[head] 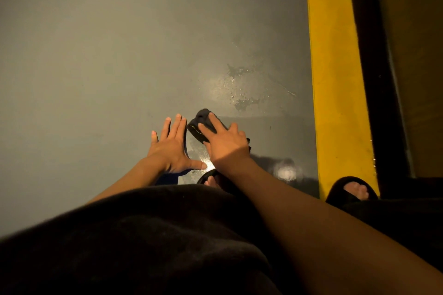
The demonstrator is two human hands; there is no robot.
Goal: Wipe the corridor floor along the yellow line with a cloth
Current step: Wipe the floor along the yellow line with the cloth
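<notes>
Right hand (226, 143) presses cloth (202, 124) (unlabelled).

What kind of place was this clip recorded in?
Probably an indoor corridor or utility passage, dimly lit. The grey floor is smooth and painted, a broad yellow line runs along its right edge beside a dark strip, and wet patches glisten ahead of the cloth.

- You have a plain grey floor (107, 55), with a solid yellow line (335, 79) on its right.
- Right of the line, a black strip (376, 79).
- Left of the line, your cloth (203, 124) is black; so are your slippers (340, 190).
</notes>
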